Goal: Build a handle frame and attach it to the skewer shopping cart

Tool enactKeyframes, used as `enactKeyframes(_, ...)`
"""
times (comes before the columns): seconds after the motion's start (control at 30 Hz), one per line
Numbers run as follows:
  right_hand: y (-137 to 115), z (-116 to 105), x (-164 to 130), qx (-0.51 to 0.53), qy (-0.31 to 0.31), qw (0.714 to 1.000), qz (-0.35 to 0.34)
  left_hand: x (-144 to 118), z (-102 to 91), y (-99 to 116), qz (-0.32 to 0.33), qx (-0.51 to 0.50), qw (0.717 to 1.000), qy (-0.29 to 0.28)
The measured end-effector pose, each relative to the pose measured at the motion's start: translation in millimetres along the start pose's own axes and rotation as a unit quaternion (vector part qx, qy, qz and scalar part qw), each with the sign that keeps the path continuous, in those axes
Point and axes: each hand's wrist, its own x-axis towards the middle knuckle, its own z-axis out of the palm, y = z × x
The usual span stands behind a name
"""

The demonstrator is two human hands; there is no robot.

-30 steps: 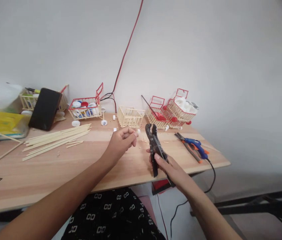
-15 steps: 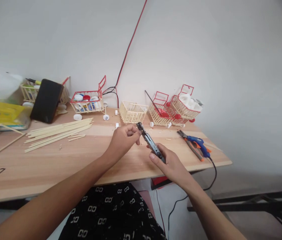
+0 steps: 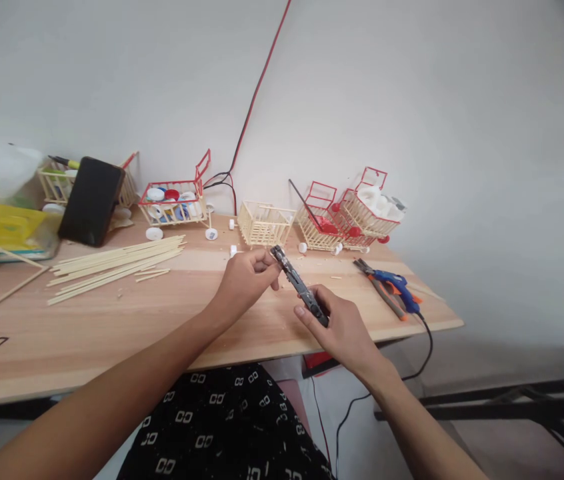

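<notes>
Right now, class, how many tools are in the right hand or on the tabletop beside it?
3: the black hand tool in the right hand, plus the pliers and the blue hot glue gun close together on the tabletop. Anything under those two may be hidden.

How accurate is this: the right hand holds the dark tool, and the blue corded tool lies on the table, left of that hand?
One slip: in the head view, the blue corded tool lies on the table, right of the right hand, which does hold the dark tool.
</notes>
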Motion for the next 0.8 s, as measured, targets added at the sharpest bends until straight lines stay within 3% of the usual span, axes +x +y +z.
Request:
enactKeyframes(0.5, -0.4, 8.0, -2.0, -0.052, 0.019, 0.998, 0.009, -1.3, 3.3, -0.6, 0.017, -0.008, 1.000, 0.007)
enactKeyframes(0.7, 2.3, 9.5, -3.2, -0.061, 0.005, 0.997, 0.041, -2.0, 2.7, -0.3, 0.021, 0.013, 1.000, -0.013)
enactKeyframes(0.8, 6.9, 7.9, -4.0, -0.056, -0.003, 0.997, 0.049, 0.8, 1.0, 0.6, -0.011, -0.012, 0.998, -0.060)
